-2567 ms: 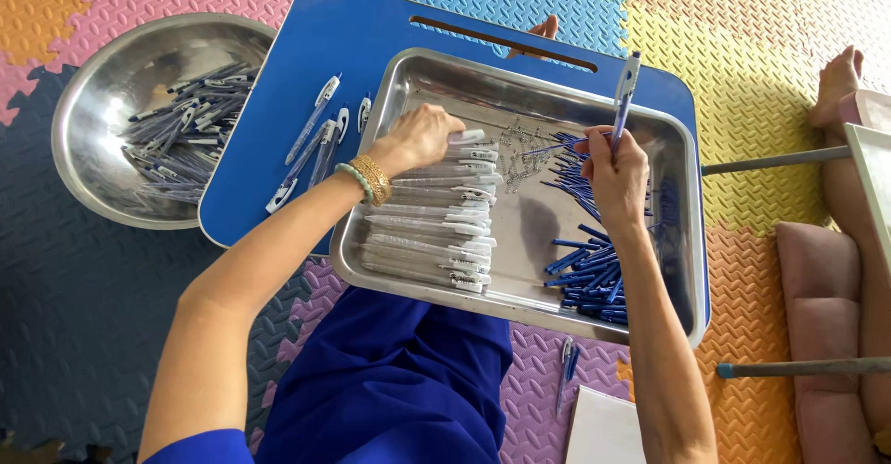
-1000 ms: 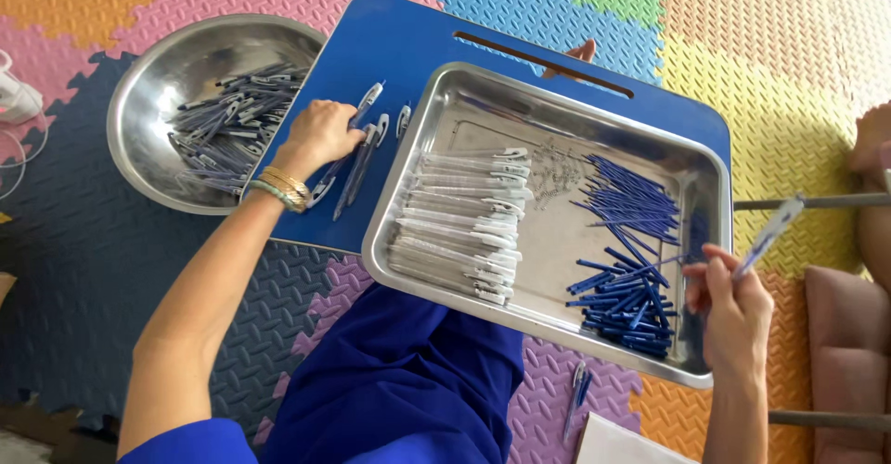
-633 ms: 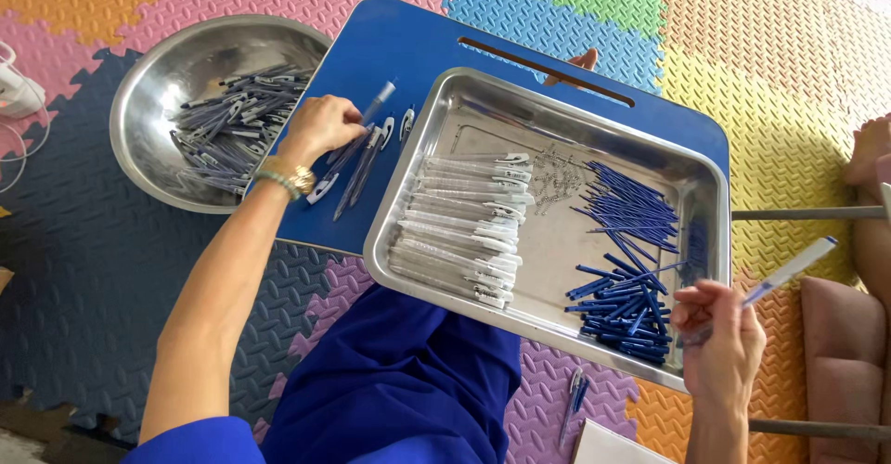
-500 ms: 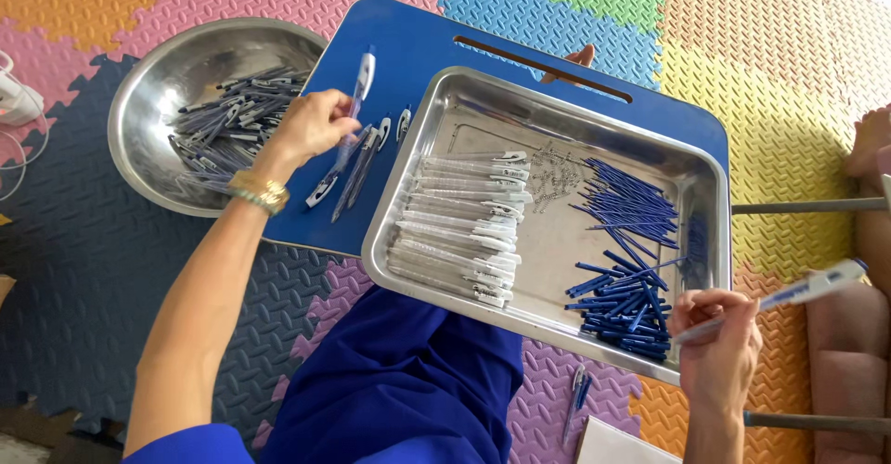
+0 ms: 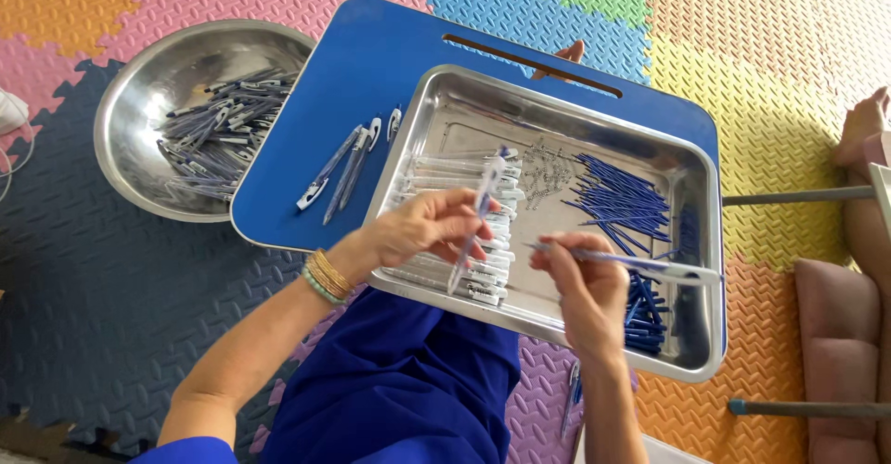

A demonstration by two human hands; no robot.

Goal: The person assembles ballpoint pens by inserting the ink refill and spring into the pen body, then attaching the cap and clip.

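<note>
My left hand (image 5: 422,227) grips a clear pen barrel with a blue tip (image 5: 478,213), held upright over the steel tray (image 5: 464,102). My right hand (image 5: 585,283) holds another clear pen barrel (image 5: 640,262) lying sideways, its end pointing left toward the left hand. Both hands hover above the tray's near edge. Inside the tray lie a stack of clear barrels (image 5: 455,172), a small heap of springs (image 5: 543,162) and a pile of blue refills (image 5: 617,195).
The tray rests on a blue lap board (image 5: 371,56), where three assembled pens (image 5: 343,162) lie on the left. A round steel bowl (image 5: 139,102) of finished pens sits left on coloured foam mats. A pen (image 5: 571,399) lies on the floor by my leg.
My left hand left the pens on the blue board and came over the tray with a barrel. My right hand swung in from the tray's right corner to meet it.
</note>
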